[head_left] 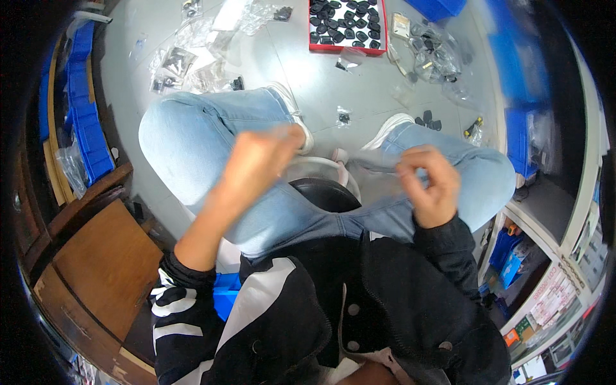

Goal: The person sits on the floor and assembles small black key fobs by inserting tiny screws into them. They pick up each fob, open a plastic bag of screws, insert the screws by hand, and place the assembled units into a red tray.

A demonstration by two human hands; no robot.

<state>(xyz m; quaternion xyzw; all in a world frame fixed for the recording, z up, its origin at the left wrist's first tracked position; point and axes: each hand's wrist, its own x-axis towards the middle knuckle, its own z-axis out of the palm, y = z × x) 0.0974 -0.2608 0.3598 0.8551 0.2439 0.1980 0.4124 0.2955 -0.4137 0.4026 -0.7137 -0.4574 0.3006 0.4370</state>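
Apart, both hands (439,191) over light-blue jeans (186,131)

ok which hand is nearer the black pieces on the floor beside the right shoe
Right. The right hand is raised on the near side of the black pieces; the left hand is well to their left.

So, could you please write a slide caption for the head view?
Left hand and right hand raised over light-blue jeans, with a red-edged box of black parts on the grey floor.
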